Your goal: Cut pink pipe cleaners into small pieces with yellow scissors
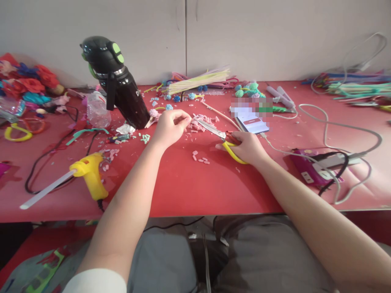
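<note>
"Where are the scissors?"

"Mid-table, blades aimed at ten o'clock. The right hand has its grip wrapped around the yellow and orange handles, above the table."

"And the left hand?"

"At nine o'clock from the blades, its grip pinched, thumb against finger, right by the tips. Whether something tiny sits between them, I can't tell."

"Any cut bits about?"

"A pile of pink pieces lies beside the blades, and a few loose pink pieces lie at seven o'clock."

"What's around that?"

"From the scissors: black bottle toward ten, pale yellow stems near twelve, phone toward two, yellow glue gun between eight and nine."
</note>
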`<action>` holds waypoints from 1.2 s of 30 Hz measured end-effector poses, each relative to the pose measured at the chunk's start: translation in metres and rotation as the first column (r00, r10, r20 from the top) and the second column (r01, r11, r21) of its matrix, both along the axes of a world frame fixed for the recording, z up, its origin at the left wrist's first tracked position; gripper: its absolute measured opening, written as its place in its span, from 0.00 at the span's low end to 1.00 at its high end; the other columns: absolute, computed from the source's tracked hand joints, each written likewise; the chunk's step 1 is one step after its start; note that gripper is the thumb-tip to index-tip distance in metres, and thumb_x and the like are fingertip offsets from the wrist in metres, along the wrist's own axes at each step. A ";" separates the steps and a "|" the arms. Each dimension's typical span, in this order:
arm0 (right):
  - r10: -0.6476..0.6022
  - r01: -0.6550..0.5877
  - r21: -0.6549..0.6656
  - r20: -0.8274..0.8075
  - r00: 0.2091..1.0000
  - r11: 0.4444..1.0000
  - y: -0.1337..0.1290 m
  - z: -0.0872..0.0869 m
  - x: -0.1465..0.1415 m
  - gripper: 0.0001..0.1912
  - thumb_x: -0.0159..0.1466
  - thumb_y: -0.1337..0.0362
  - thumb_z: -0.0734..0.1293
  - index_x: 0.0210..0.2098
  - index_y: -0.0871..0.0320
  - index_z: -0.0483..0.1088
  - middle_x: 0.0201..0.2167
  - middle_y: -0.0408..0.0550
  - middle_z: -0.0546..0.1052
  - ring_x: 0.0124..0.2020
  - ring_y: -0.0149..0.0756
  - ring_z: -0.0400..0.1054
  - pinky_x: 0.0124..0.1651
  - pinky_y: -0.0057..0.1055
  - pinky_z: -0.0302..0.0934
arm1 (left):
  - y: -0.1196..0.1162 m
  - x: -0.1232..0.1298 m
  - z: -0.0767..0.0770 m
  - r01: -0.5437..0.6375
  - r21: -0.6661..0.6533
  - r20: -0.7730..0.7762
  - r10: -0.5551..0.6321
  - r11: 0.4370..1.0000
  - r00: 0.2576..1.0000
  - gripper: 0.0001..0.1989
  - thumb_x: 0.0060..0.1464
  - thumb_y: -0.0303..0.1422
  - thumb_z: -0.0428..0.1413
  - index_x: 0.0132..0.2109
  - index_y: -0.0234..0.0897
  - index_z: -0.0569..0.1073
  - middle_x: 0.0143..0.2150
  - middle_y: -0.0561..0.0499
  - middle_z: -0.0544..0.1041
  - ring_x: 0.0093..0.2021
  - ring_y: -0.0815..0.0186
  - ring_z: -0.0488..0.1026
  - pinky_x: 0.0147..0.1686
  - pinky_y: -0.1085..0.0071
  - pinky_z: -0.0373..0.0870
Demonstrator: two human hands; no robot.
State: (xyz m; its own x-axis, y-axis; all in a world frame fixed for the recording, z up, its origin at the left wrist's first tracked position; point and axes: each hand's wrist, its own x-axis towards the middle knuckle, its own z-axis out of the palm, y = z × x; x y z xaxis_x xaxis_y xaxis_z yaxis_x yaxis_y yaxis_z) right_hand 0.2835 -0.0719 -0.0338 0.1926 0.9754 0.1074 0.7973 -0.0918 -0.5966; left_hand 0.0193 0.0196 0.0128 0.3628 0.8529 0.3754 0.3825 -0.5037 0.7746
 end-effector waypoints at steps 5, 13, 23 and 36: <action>-0.004 0.004 0.003 0.019 1.000 1.000 0.001 0.000 -0.001 0.43 0.50 0.23 0.72 0.23 0.52 0.50 0.23 0.40 0.56 0.30 0.33 0.46 0.32 0.36 0.43 | -0.003 -0.001 0.001 0.006 -0.010 -0.006 -0.006 1.000 1.000 0.08 0.63 0.30 0.60 0.33 0.38 0.78 0.30 0.50 0.80 0.30 0.64 0.76 0.36 0.67 0.75; -0.014 0.014 -0.004 0.007 1.000 1.000 -0.002 0.000 -0.002 0.40 0.50 0.24 0.73 0.25 0.52 0.55 0.23 0.40 0.59 0.29 0.33 0.51 0.32 0.35 0.48 | -0.002 -0.001 0.002 0.003 0.002 -0.016 -0.003 1.000 1.000 0.07 0.62 0.30 0.60 0.34 0.38 0.78 0.28 0.51 0.80 0.29 0.65 0.75 0.35 0.68 0.75; -0.009 0.009 0.000 0.005 1.000 1.000 0.000 0.000 -0.002 0.43 0.49 0.22 0.73 0.24 0.51 0.52 0.23 0.41 0.58 0.29 0.33 0.49 0.32 0.36 0.44 | 0.000 0.000 0.000 0.008 0.000 -0.011 -0.008 1.000 1.000 0.08 0.62 0.33 0.61 0.34 0.39 0.78 0.28 0.50 0.79 0.29 0.65 0.75 0.32 0.69 0.73; -0.013 0.013 -0.015 0.005 1.000 1.000 -0.002 0.002 -0.002 0.41 0.50 0.24 0.74 0.24 0.52 0.54 0.24 0.40 0.58 0.29 0.33 0.50 0.32 0.35 0.48 | -0.002 0.000 0.003 0.003 0.005 -0.017 -0.003 1.000 1.000 0.07 0.62 0.33 0.62 0.34 0.38 0.79 0.30 0.49 0.82 0.32 0.63 0.78 0.36 0.67 0.76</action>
